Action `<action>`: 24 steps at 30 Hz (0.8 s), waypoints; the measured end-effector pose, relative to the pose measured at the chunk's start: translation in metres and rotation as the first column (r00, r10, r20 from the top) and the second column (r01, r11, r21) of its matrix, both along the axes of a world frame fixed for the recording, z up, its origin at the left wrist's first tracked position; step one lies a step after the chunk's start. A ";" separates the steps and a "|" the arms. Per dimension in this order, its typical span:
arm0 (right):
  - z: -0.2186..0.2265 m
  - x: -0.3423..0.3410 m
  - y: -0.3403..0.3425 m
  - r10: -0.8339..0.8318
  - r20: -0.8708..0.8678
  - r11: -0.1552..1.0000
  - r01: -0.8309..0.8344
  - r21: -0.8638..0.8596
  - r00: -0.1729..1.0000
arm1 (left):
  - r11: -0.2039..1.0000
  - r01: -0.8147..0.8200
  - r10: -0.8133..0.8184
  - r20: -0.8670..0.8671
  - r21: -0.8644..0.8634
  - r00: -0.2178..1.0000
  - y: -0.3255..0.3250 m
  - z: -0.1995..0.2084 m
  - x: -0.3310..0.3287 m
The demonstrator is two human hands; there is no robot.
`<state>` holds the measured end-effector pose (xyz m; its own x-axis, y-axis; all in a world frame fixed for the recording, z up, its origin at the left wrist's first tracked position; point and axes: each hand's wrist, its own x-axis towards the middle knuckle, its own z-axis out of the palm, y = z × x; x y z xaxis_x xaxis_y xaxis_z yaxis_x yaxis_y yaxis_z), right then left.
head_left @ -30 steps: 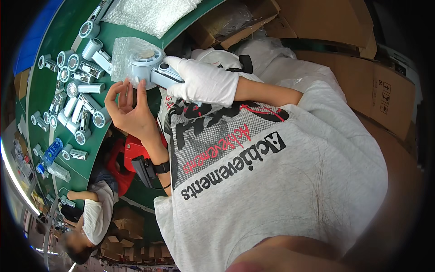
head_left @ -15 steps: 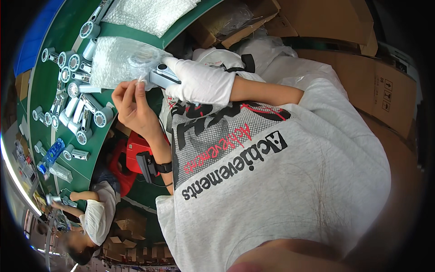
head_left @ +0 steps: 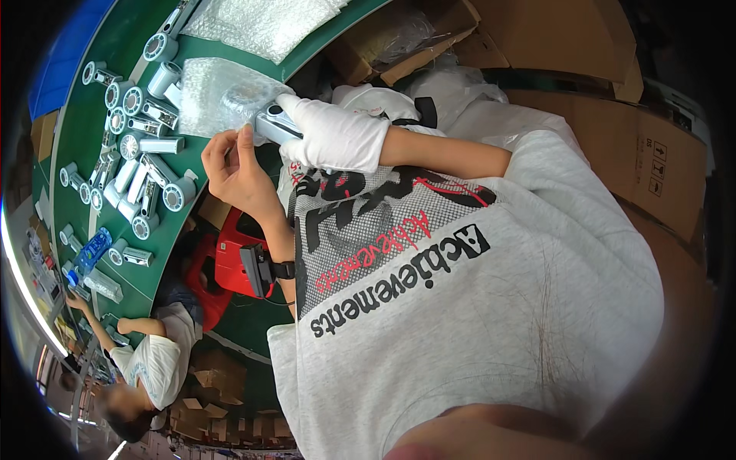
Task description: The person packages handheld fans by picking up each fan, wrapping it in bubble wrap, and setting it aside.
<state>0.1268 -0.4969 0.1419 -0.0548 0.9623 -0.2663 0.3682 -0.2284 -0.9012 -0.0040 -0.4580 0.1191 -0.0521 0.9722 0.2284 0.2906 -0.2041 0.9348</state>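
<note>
Left to right: tabletop (head_left: 139,290); bubble bag (head_left: 201,98), mouth facing right; left hand (head_left: 239,170), bare, thumb and forefinger pinched on bag's near edge; handheld fan (head_left: 275,126) between hands, head inside bag, long axis running up-left, handle end outside; right hand (head_left: 335,136), gloved, wrapped round handle, nearer to fan.

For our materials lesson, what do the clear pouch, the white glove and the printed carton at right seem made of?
Clear pouch: thin plastic, shiny and dimpled like bubble wrap.
White glove: probably soft fabric, matt, with loose folds.
Printed carton: likely cardboard, dull brown with flat faces.
</note>
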 end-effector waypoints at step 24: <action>-0.051 0.012 0.035 -0.173 -0.456 0.968 0.065 -0.243 0.873 | 0.998 0.057 -0.055 -0.079 0.023 0.995 0.018 -0.034 0.014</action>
<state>0.1389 -0.4615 0.0914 -0.1138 0.8921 -0.4373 -0.1286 -0.4497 -0.8839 0.0104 -0.4404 0.0850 0.0217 0.9669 0.2543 0.3505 -0.2456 0.9038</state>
